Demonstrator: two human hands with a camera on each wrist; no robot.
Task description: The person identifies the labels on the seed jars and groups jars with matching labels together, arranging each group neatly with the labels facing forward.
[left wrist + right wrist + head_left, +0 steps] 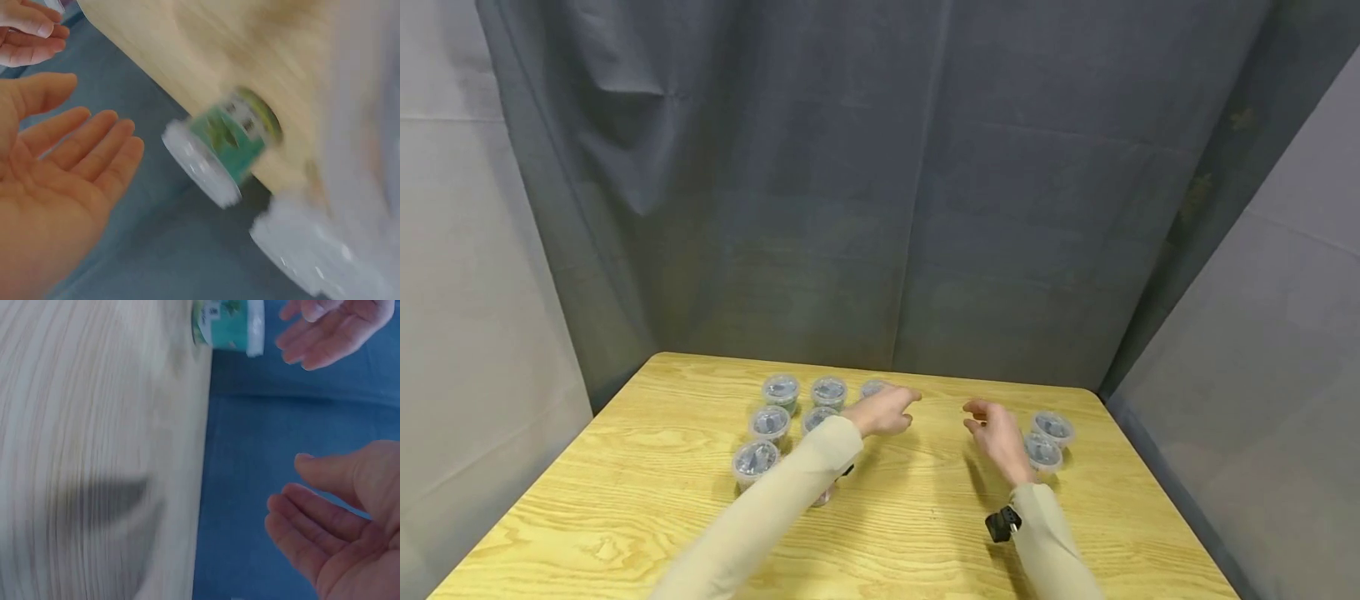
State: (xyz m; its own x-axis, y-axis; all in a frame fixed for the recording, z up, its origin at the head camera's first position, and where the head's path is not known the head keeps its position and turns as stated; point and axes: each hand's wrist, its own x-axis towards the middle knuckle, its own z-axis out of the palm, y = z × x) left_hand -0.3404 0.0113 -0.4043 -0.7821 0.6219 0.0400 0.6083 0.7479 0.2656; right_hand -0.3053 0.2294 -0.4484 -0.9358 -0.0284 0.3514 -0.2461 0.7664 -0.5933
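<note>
My left hand reaches over the table beside a lidded plastic tub in the back row, which it partly covers. In the left wrist view its fingers are loosely extended and the palm is bare; a tub with a green label stands near them. My right hand hovers to the left of two more lidded tubs, a back one and a front one. The right wrist view shows this hand with relaxed fingers, holding nothing. Across from it is the left hand, close to a green-labelled tub.
Several lidded tubs, among them a front one, stand in rows on the left of the wooden table. My left forearm hides part of this group. A dark curtain hangs behind, with pale cloth at the sides.
</note>
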